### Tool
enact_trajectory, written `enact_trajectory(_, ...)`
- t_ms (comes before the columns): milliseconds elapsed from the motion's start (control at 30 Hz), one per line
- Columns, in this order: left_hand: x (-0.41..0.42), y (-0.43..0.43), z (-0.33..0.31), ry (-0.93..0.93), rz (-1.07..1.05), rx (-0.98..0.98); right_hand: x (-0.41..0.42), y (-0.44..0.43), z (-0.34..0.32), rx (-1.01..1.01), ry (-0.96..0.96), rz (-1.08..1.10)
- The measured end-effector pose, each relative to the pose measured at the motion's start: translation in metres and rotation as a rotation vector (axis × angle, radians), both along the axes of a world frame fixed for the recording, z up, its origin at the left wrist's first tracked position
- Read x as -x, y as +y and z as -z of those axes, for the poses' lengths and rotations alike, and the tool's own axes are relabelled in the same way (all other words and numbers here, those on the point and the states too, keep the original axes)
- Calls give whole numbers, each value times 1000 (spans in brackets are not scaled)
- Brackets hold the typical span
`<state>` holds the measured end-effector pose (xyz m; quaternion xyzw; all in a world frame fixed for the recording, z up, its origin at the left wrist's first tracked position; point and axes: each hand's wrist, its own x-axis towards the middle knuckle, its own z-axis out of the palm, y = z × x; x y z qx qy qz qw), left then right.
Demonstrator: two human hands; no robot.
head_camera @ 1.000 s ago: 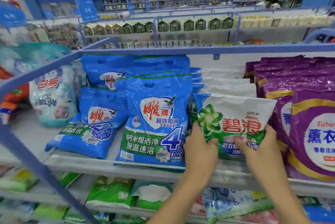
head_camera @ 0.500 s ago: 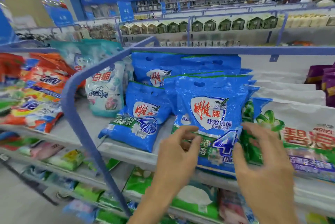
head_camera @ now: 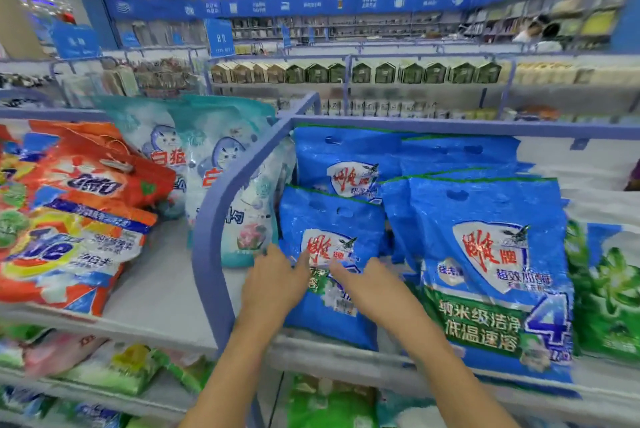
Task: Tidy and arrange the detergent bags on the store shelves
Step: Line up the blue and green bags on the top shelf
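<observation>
Now left hand and right hand, flat-fingered and empty, are touching the slumped blue bag beside the divider, likely needing uprighting.

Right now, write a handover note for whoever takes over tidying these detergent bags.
Left hand: open, fingers resting on the small blue bag.
Right hand: open, touching the same bag.
That bag leans back at the shelf front, beside the blue divider.
Done: large blue bag and green bag face forward to its right.
Left: probably straighten the small bag, then the orange bags.
</observation>
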<state>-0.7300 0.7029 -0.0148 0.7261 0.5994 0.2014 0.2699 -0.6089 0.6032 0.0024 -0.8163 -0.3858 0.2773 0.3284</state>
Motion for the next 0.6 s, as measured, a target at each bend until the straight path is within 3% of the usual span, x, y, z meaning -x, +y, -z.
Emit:
enact_trajectory(167, -11, 13, 0, -72, -80, 18, -7, 27, 5, -136, 240, 269)
enact_trajectory(267, -9, 18, -6, -272, -84, 88, -12, 31, 2, -294, 572, 401)
enact_trajectory(333, -8, 18, -15, -512, -70, 127, -12, 35, -2, -377, 680, 381)
enact_trajectory(433, -8, 13, -37, -902, -117, 165, -9, 42, -25, -509, 616, 263)
enact_trajectory(600, -27, 33, -67, -1164, -105, 21, -28, 52, -73, -632, 513, 219)
